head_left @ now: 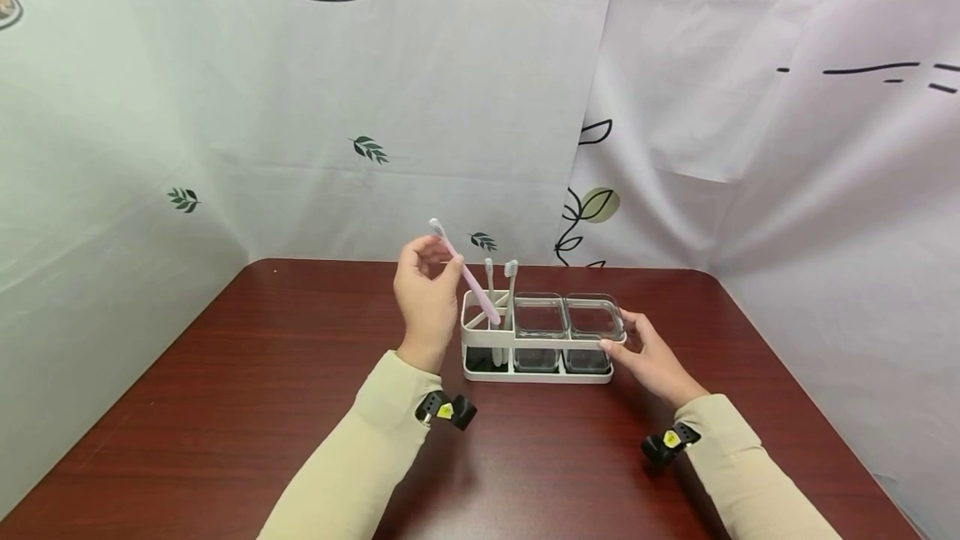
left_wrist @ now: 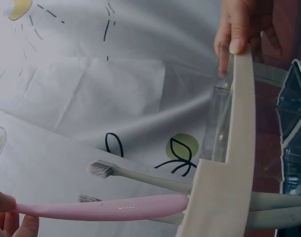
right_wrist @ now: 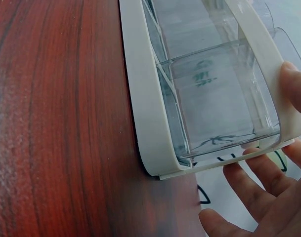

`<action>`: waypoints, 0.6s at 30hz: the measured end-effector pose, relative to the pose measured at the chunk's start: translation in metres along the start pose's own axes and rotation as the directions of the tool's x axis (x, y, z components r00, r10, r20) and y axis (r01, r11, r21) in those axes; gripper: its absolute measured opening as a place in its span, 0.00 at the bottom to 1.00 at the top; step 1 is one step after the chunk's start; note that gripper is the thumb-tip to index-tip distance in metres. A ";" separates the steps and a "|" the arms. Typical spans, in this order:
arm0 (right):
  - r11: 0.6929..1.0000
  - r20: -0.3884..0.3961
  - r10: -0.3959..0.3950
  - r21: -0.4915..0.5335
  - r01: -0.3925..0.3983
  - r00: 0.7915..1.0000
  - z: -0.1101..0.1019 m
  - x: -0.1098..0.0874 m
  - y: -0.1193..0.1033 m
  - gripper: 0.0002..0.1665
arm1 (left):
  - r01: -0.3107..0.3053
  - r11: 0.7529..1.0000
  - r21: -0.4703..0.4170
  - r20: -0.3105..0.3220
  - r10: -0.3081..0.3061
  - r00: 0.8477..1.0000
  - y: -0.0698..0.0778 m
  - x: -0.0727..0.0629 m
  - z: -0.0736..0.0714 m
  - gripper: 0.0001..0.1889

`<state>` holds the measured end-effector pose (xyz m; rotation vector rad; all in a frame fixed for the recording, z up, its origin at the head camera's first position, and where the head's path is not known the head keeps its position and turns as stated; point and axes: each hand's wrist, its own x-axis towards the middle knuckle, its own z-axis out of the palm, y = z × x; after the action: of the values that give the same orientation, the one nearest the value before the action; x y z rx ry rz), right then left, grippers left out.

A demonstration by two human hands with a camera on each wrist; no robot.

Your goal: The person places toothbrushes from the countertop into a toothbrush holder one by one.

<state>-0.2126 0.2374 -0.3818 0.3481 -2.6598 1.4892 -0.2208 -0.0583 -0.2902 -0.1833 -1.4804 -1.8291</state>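
Note:
A pink toothbrush [head_left: 471, 280] is pinched near its bristle end by my left hand [head_left: 429, 298], tilted with its handle end down over the divided left section of a white toothbrush holder [head_left: 543, 377]. In the left wrist view the pink handle's end lies right at the holder's upper rim [left_wrist: 224, 197]. Two pale toothbrushes [head_left: 511, 273] stand in that section, bristles up. Two clear cups [head_left: 540, 315] sit side by side in the holder's other slots. My right hand [head_left: 651, 357] grips the holder's right end, thumb [right_wrist: 294, 86] on the upper rim and fingers behind.
The holder stands on a dark red wooden table [head_left: 300, 390], towards its far edge. Behind the table hangs a white printed curtain [head_left: 450, 65], which also runs along both sides. Each sleeved wrist wears a black strap camera [head_left: 447, 410].

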 end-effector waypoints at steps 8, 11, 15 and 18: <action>1.000 0.000 0.013 -0.008 -0.013 1.000 0.000 0.000 0.001 0.40 | -0.003 0.997 0.077 0.057 -0.002 0.998 -0.006 -0.008 0.005 0.15; 1.000 0.002 0.010 -0.005 -0.010 1.000 0.000 0.000 0.002 0.40 | 0.011 0.997 0.082 0.077 -0.017 0.997 -0.009 -0.011 0.006 0.16; 1.000 0.001 0.005 -0.007 -0.005 1.000 0.000 0.000 0.001 0.39 | 0.027 0.996 0.082 0.090 -0.035 0.995 -0.012 -0.014 0.007 0.16; 1.000 -0.003 0.002 -0.009 -0.002 1.000 0.000 0.000 0.001 0.39 | 0.030 0.996 0.088 0.090 -0.038 0.995 -0.014 -0.016 0.008 0.16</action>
<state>-0.2128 0.2381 -0.3824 0.3425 -2.6640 1.4768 -0.2212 -0.0435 -0.3073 -0.2037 -1.6323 -1.8004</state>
